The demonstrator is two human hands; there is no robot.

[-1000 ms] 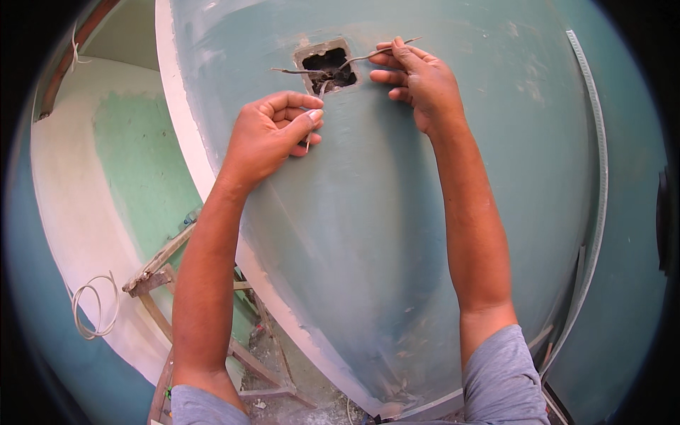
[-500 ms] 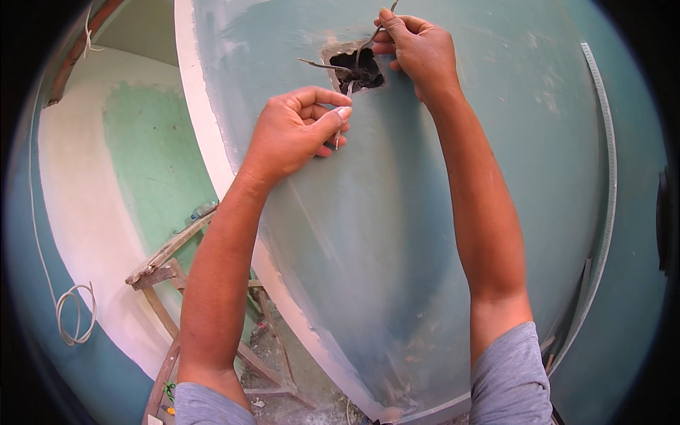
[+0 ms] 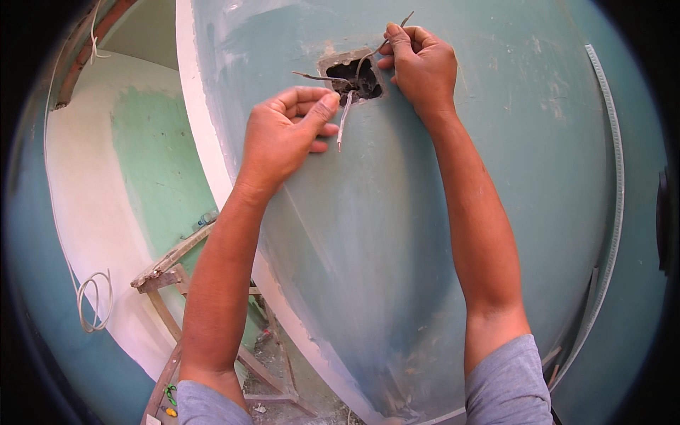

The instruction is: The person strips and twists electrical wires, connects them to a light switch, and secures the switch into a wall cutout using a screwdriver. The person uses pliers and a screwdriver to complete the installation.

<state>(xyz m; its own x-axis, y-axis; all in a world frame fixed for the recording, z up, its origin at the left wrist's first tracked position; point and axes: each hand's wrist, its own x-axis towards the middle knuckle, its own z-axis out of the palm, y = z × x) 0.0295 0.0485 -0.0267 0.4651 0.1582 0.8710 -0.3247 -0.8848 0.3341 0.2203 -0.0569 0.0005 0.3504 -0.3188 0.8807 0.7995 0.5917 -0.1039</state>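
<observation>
Released by close-fingered left hand [image 3: 287, 131], pale wire [image 3: 344, 122] hangs; dark wire [image 3: 363, 61] is pinched by right hand [image 3: 425, 69]. Hole [image 3: 346, 69] is shadowed, trestle [image 3: 173, 256] part-hidden by forearm [image 3: 219, 304].

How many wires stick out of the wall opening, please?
3: the left-pointing wire, the hanging wire and the upper wire in the right hand. More may be hidden inside.

Bare wall [image 3: 382, 212] leaves free room below the hole [image 3: 340, 70] (one drooping wire [image 3: 343, 126] intrudes).
</observation>
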